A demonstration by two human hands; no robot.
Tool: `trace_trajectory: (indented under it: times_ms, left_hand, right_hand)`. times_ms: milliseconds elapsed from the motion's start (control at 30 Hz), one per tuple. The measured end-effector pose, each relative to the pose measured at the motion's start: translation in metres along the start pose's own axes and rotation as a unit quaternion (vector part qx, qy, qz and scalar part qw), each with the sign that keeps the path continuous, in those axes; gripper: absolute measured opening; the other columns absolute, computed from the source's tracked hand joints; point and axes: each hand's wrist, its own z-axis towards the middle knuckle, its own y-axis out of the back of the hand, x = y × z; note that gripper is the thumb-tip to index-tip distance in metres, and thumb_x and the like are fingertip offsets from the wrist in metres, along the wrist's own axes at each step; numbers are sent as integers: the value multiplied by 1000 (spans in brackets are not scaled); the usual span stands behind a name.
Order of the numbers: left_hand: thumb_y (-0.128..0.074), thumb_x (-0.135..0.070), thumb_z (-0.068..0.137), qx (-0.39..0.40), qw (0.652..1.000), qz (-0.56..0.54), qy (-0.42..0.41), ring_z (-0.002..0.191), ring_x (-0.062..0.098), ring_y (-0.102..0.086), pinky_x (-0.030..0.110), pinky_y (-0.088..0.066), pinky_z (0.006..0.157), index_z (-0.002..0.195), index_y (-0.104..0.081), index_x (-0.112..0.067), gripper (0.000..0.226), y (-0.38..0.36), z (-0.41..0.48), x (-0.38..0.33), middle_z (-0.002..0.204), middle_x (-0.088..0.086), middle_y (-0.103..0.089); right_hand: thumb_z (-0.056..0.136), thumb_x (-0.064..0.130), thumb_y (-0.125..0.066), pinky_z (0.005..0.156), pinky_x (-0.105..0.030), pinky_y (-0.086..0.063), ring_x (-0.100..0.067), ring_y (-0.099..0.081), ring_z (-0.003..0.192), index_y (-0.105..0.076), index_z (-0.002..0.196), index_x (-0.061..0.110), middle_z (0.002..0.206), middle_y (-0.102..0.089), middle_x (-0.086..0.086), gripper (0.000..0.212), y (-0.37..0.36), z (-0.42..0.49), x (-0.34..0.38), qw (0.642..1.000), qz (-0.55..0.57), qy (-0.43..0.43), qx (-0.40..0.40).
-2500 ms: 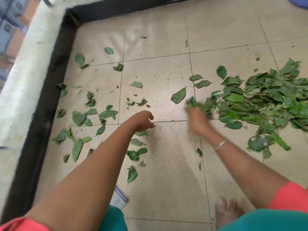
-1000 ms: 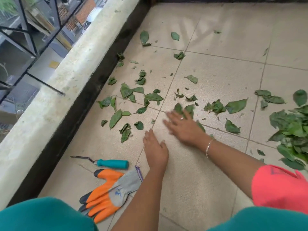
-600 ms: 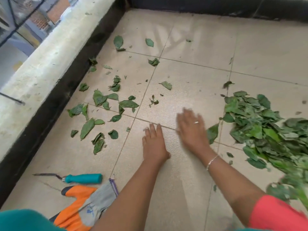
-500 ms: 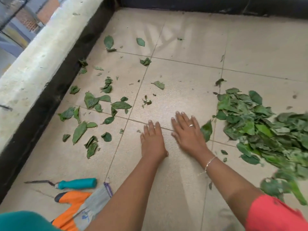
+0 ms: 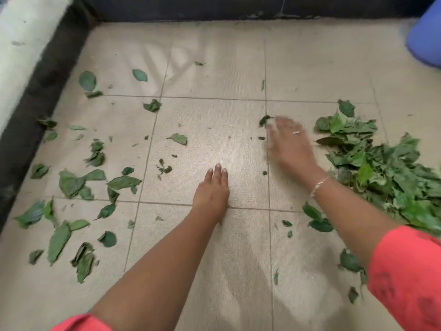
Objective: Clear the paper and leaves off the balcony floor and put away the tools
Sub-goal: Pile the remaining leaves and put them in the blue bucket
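Green leaves lie on the beige tiled balcony floor. A big leaf pile is heaped at the right. Scattered leaves cover the left side near the wall. My left hand rests flat on the tiles at the centre, fingers straight and together. My right hand, blurred, is spread open low over the floor just left of the pile, with a single small leaf at its fingertips. It holds nothing. No tools or paper show in this view.
A dark skirting and pale parapet wall run along the left, and a dark wall base closes the far side. A blue rounded object sits in the far right corner.
My right hand has moved away from beside my left hand, up and right toward the pile. The view has shifted, so the trowel and gloves at lower left have left the frame. My left hand stays flat.
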Motion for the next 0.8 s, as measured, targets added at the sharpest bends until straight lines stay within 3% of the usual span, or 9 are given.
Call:
trace_trajectory:
  times_ms: [133,233,300,367,433,533,667,700,800]
  left_hand:
    - [-59,8,83,3,1000,-1,-1,145,27,10,37,-22,116,146,16,-6,99,0,0,1,155,10,21]
    - [-50,9,88,-7,1000,15,4,145,30,9,40,-21,116,146,16,-3,88,-2,3,-2,155,14,19]
    - [-49,9,88,-6,1000,21,9,145,30,9,40,-21,116,145,16,-2,87,-3,3,-3,155,15,19]
    - [-57,6,85,-1,1000,22,13,145,30,9,40,-21,116,145,16,-2,95,-2,3,-3,154,14,20]
    - [-68,1,78,9,1000,19,14,145,29,10,40,-20,117,145,17,-3,108,-1,3,-3,154,12,22]
    - [-71,-2,75,9,1000,17,9,145,27,10,38,-22,116,146,18,-4,114,1,0,-2,154,11,22]
    - [-63,6,81,-3,1000,9,-9,146,24,10,35,-27,114,147,16,-7,104,1,-4,4,155,8,21]
    - [-60,8,82,-7,1000,7,-9,146,24,10,35,-28,114,147,15,-7,101,0,-5,4,156,8,21]
    - [-62,7,80,-17,1000,2,-12,146,24,10,36,-28,114,147,15,-7,103,0,-3,4,156,8,20]
  right_hand:
    - [97,46,-27,118,-45,0,-23,1,145,-4,149,15,157,3,-6,64,-21,17,15,989,-32,102,99]
    - [95,46,-27,116,-51,-9,-33,-8,143,-17,146,7,155,-10,-16,65,-16,11,-40,994,-49,-90,43]
    - [96,39,-28,117,-50,-7,-34,-3,144,-13,147,5,155,-5,-18,63,-6,-9,-57,982,-32,-184,33]
    - [93,33,-28,117,-44,-4,-30,1,144,-7,148,8,156,1,-13,64,-6,-35,-28,988,39,-145,20]
    - [95,35,-31,116,-40,-1,-24,8,144,1,148,12,156,10,-5,66,-15,-65,28,992,104,-32,57]
    - [96,51,-22,117,-39,8,-20,18,142,16,145,16,152,23,-3,71,-35,-85,56,978,45,141,146]
    - [93,52,-20,116,-40,6,-28,13,143,6,147,8,155,14,-13,74,-19,-80,-12,991,4,-99,90]
    - [93,50,-18,116,-40,7,-28,16,142,8,147,8,154,17,-14,73,-13,-89,-18,989,5,-113,91]
    - [94,45,-22,111,-36,18,-24,23,139,21,141,13,148,30,-8,71,-3,-143,31,986,64,6,151]
